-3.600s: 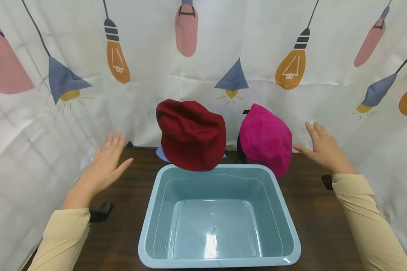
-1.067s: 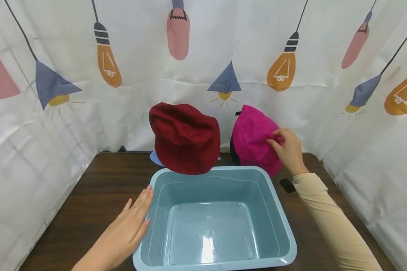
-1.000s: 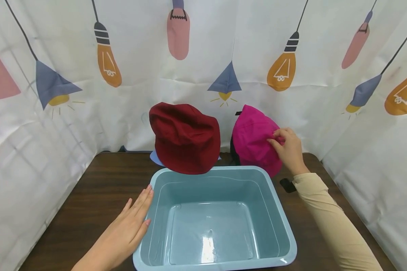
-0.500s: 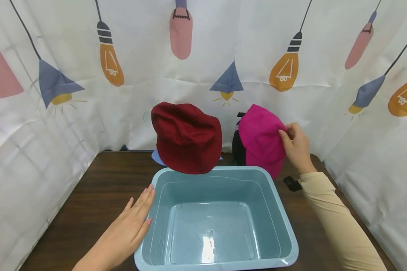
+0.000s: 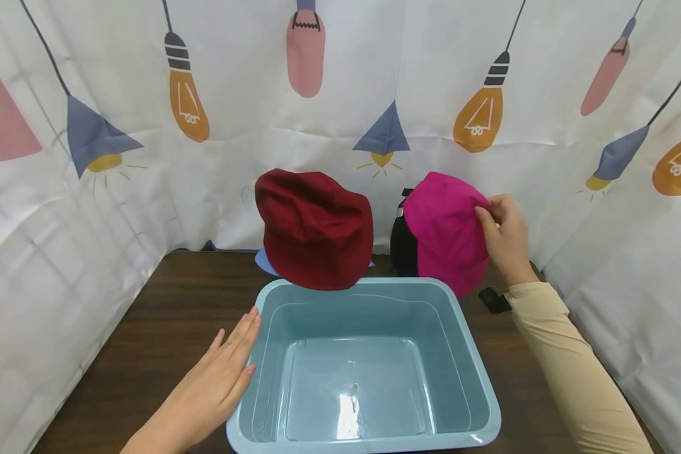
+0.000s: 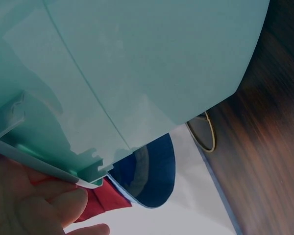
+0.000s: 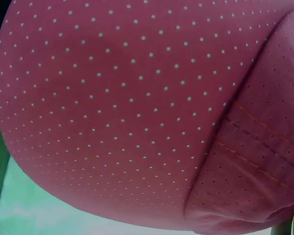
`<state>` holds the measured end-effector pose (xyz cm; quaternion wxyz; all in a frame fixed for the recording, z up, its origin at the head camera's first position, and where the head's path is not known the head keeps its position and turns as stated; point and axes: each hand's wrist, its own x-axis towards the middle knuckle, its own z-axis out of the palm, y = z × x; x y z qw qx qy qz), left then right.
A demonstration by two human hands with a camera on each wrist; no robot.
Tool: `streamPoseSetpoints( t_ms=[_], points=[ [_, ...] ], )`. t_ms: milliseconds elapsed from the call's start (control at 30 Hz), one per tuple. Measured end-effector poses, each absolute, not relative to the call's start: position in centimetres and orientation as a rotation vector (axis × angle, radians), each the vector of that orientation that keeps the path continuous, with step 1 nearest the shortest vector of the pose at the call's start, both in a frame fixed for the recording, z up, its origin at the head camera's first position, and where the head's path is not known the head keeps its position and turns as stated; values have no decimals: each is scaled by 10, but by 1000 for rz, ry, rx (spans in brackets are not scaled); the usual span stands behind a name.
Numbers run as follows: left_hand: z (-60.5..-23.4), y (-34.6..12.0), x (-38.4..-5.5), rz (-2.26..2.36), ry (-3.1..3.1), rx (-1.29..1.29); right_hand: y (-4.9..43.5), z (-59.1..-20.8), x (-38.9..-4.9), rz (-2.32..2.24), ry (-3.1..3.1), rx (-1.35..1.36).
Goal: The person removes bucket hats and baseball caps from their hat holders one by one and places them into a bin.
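Note:
In the head view my right hand [image 5: 508, 234] pinches the right side of a bright pink cap [image 5: 451, 233] behind the basin. The right wrist view is filled by this cap's white-dotted brim [image 7: 122, 112]; a bit of the fingers [image 7: 282, 227] shows at its lower right corner. A black cap [image 5: 404, 246] peeks out beside the pink one. My left hand [image 5: 210, 384] rests straight-fingered along the left rim of a light blue plastic basin [image 5: 354, 384]. From the left wrist, its fingers [image 6: 68, 203] lie right at the rim. A dark red cap [image 5: 318, 233] sits behind the basin.
A blue cap [image 5: 265, 261] is mostly hidden behind the red one; its brim [image 6: 159, 171] shows in the left wrist view, near a thin gold-coloured loop [image 6: 209, 137]. The dark wooden table [image 5: 147, 334] ends at a white printed curtain [image 5: 232, 82].
Both hands were held open, apart from everything. My left hand came to the basin's rim; the right took hold of the pink cap and shifted it rightward, uncovering more of the black cap.

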<state>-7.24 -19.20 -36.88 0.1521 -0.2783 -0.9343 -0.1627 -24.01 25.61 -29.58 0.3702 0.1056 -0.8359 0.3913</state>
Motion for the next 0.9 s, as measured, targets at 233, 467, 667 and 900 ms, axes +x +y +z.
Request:
streamPoseSetpoints(
  t_ms=[233, 467, 667, 900],
  points=[
    [-368, -191, -73, -448, -2664, -817, 258, -281, -239, 1008, -2070, 271],
    [-368, -191, -73, -468, -2655, -830, 257, -266, -234, 1054, -2025, 268],
    [-368, -191, -73, -459, -2660, -827, 258, -254, -231, 1058, -2016, 282],
    [-368, -191, -73, -452, -2672, -819, 258, -246, -225, 1083, -2020, 351]
  ],
)
